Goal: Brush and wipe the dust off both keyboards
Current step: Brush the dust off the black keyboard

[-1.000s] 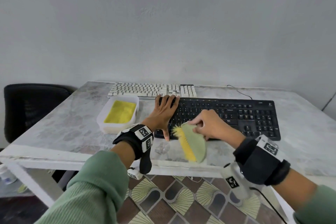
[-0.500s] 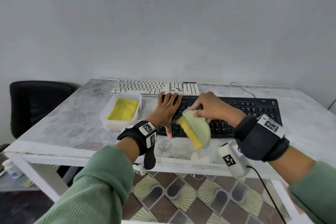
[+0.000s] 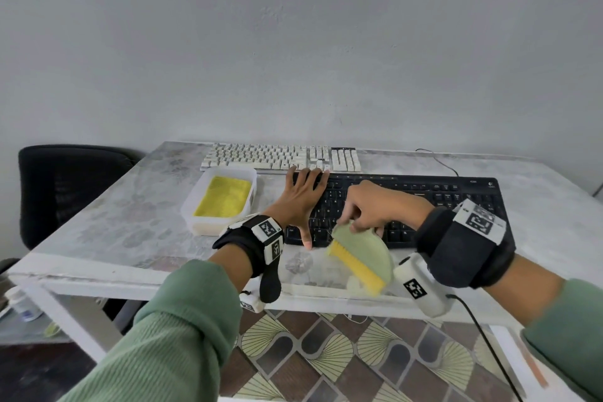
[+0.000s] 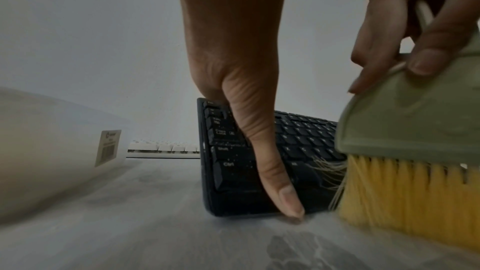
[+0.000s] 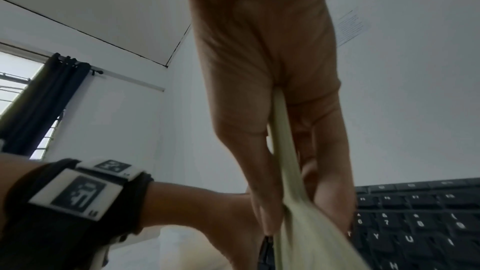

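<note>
At near bench (image 3: 98,248) edge, right hand (image 3: 375,206) pinches brush (image 3: 362,254), left hand (image 3: 300,202) flat on black keyboard (image 3: 456,202); sweeping risks flicking dust floorward.

The black keyboard (image 4: 233,163) shows "Ctrl" and "Shift" on its left-end keys; letters Y, U, H read in the right wrist view; the container's (image 4: 52,151) barcode sticker (image 4: 107,147) is illegible.

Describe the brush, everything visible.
The brush has a pale green half-round plastic body with a straight row of yellow bristles, a few splayed. The right hand pinches its curved top. It hangs tilted at the near edge of the black keyboard, bristles over the table.
</note>
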The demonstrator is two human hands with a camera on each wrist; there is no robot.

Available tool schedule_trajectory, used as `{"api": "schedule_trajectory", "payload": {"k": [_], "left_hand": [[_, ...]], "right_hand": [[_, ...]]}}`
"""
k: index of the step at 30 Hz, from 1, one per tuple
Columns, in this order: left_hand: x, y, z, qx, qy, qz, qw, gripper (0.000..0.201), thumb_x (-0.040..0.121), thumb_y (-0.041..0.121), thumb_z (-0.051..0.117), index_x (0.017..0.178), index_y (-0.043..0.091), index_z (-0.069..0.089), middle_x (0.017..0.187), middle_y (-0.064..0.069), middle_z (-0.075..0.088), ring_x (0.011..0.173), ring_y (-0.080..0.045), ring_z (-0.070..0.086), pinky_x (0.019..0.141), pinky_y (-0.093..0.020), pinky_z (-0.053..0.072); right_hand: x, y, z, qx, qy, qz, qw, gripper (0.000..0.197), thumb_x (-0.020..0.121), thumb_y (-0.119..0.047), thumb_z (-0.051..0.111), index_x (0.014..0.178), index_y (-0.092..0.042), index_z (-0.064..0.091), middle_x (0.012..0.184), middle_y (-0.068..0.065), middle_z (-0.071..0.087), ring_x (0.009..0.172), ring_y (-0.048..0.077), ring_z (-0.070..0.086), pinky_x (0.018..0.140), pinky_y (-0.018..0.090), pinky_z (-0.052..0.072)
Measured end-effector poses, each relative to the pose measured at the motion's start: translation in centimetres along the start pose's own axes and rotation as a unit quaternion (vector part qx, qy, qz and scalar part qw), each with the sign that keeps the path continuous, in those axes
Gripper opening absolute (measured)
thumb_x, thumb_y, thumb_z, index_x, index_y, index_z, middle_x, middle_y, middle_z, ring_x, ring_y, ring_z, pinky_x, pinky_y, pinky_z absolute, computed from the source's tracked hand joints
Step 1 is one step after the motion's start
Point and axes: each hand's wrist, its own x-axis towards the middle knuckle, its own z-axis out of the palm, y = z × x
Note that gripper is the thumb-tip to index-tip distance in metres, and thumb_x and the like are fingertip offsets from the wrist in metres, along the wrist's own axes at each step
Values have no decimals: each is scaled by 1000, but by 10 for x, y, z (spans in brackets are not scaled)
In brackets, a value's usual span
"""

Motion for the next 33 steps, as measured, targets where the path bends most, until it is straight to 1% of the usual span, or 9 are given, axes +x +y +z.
{"api": "schedule_trajectory", "payload": {"k": [5,9,12,15,17,23,25,28,33], "left_hand": [[1,-1,-2,-20,-23,3,1000,157,40,61,87,150,5,-11,153,-16,5,141,-35,5,113,-59,-5],[6,-5,-3,-39,-55,14,998,154,44,59,88,150,6,-10,154,-17,3,142,-36,0,113,-58,-11],[12,-10,-1,-58,-83,30,994,153,46,58,88,150,8,-12,155,-17,0,143,-35,-6,110,-55,-16],[20,-16,1,-72,-116,39,990,150,50,59,86,150,8,-14,155,-16,1,143,-36,-6,113,-55,-12],[24,-18,2,-69,-129,45,988,147,51,60,84,150,9,-11,154,-14,6,141,-36,2,114,-53,-6],[36,-25,7,-96,-174,57,978,139,55,59,84,151,14,-5,154,-10,9,141,-34,7,117,-51,1],[37,-27,9,-100,-181,63,976,137,56,59,83,152,14,-5,154,-9,9,141,-33,7,116,-50,1],[39,-30,12,-112,-188,67,973,136,59,58,82,152,14,-7,156,-9,6,142,-32,5,115,-50,-1],[42,-32,14,-122,-207,69,968,135,61,58,81,152,14,-8,158,-7,2,143,-30,2,116,-48,-2]], "right_hand": [[4,7,-4,53,70,24,996,31,83,-3,65,114,-10,66,73,-8,50,72,27,65,48,20,54],[4,12,-4,72,49,39,995,33,83,-1,64,115,-9,65,77,-7,51,65,17,61,46,17,52],[3,27,-15,119,128,66,982,32,80,-3,68,112,-10,67,80,-2,57,62,14,61,44,18,52],[6,42,-18,172,241,86,951,36,78,-4,71,113,-7,65,107,11,64,59,13,61,40,15,49],[9,47,-15,184,265,93,942,39,77,-4,72,114,-5,63,114,15,63,57,15,62,42,16,50],[17,50,-18,162,168,129,964,34,78,-1,70,112,-3,65,106,13,64,52,16,61,40,12,46],[20,48,-22,172,169,129,962,35,79,0,69,114,-3,64,101,10,61,45,11,60,39,11,45],[27,47,-23,192,202,126,952,34,80,1,67,114,-3,65,111,16,61,34,2,55,37,9,41],[43,52,-29,203,146,111,962,32,81,1,66,113,-2,65,113,17,61,43,9,61,42,13,48]]}}
